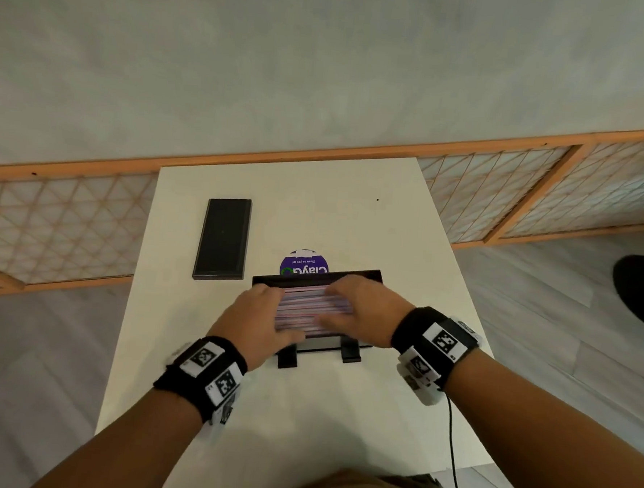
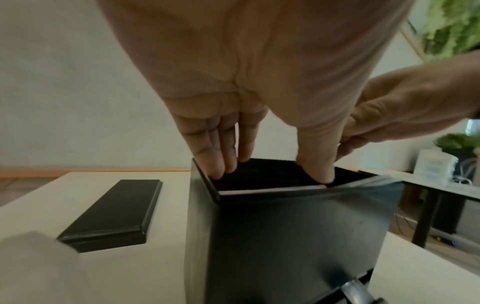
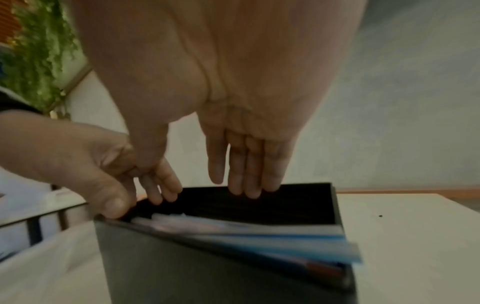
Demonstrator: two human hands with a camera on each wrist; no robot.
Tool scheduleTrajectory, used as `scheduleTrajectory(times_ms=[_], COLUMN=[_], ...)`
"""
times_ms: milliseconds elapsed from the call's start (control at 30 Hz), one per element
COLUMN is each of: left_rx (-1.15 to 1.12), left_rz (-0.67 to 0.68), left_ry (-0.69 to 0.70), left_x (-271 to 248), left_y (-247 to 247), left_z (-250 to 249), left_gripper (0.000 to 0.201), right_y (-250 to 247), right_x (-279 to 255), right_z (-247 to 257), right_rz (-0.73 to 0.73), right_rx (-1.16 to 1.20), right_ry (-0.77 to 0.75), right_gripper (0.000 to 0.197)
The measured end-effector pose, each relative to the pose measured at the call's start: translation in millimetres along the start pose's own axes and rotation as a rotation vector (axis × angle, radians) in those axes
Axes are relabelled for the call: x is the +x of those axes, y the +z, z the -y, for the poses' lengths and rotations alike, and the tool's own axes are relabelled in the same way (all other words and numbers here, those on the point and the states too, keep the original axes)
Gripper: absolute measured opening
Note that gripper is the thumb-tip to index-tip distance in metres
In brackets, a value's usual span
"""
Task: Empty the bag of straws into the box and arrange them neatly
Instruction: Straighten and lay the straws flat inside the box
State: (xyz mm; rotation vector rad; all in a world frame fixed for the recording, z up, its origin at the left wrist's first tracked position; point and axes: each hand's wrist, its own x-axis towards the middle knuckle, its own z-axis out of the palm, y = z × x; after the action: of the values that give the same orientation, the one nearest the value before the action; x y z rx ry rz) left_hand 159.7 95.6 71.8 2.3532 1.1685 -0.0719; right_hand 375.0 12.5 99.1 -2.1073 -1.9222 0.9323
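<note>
A black open box (image 1: 360, 274) stands mid-table, filled with pink-and-white wrapped straws (image 1: 301, 310) lying side by side. Both hands are over it. My left hand (image 1: 261, 310) covers the left ends of the straws. In the left wrist view its straight fingers (image 2: 221, 166) and thumb reach down inside the box (image 2: 285, 236), touching the straws (image 2: 272, 188). My right hand (image 1: 346, 307) lies flat on the right part of the pile. Its straight fingers (image 3: 244, 183) hover at the box's (image 3: 207, 267) far wall above the straws (image 3: 207, 223). No bag is visible.
The box's black lid (image 1: 221, 238) lies flat on the white table (image 1: 353, 208) to the left. A round purple label (image 1: 304, 264) shows just behind the box. A black cable (image 1: 454, 459) hangs from my right wrist. A wooden lattice screen (image 1: 504, 194) stands beyond the table.
</note>
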Motion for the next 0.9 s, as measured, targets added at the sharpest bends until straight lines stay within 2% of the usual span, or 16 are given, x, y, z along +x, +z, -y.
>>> scheduleTrajectory(times_ms=[67, 133, 233, 333, 400, 467, 567, 700, 767, 867, 900], left_rx=[0.045, 0.073, 0.133, 0.185, 0.198, 0.187, 0.178, 0.122, 0.126, 0.157, 0.162], left_rz=[0.032, 0.033, 0.019, 0.022, 0.003, -0.032, -0.070, -0.091, -0.107, -0.104, -0.092], left_ry=[-0.003, 0.052, 0.181, 0.236, 0.253, 0.244, 0.190, 0.107, 0.100, 0.073, 0.050], left_x=[0, 1, 2, 2, 4, 7, 10, 9, 7, 4, 2], left_y=[8, 12, 13, 13, 12, 11, 13, 17, 18, 21, 22], left_z=[-2, -2, -1, 1, 0, -3, -2, 4, 3, 1, 0], left_gripper=[0.067, 0.061, 0.031, 0.029, 0.029, 0.027, 0.050, 0.075, 0.078, 0.079, 0.080], right_y=[5, 7, 6, 15, 19, 3, -16, -5, -5, -5, -4], right_x=[12, 22, 33, 54, 71, 67, 61, 71, 69, 71, 72], right_z=[3, 2, 4, -6, -18, -8, 9, 12, 16, 19, 18], right_rz=[0.125, 0.178, 0.293, 0.357, 0.375, 0.426, 0.546, 0.543, 0.562, 0.579, 0.592], right_rx=[-0.086, -0.149, -0.141, -0.076, -0.039, -0.018, 0.068, 0.159, 0.193, 0.226, 0.216], right_ry=[0.029, 0.050, 0.134, 0.209, 0.227, 0.250, 0.283, 0.344, 0.381, 0.404, 0.413], right_gripper=[0.061, 0.065, 0.071, 0.100, 0.110, 0.106, 0.079, 0.083, 0.078, 0.059, 0.064])
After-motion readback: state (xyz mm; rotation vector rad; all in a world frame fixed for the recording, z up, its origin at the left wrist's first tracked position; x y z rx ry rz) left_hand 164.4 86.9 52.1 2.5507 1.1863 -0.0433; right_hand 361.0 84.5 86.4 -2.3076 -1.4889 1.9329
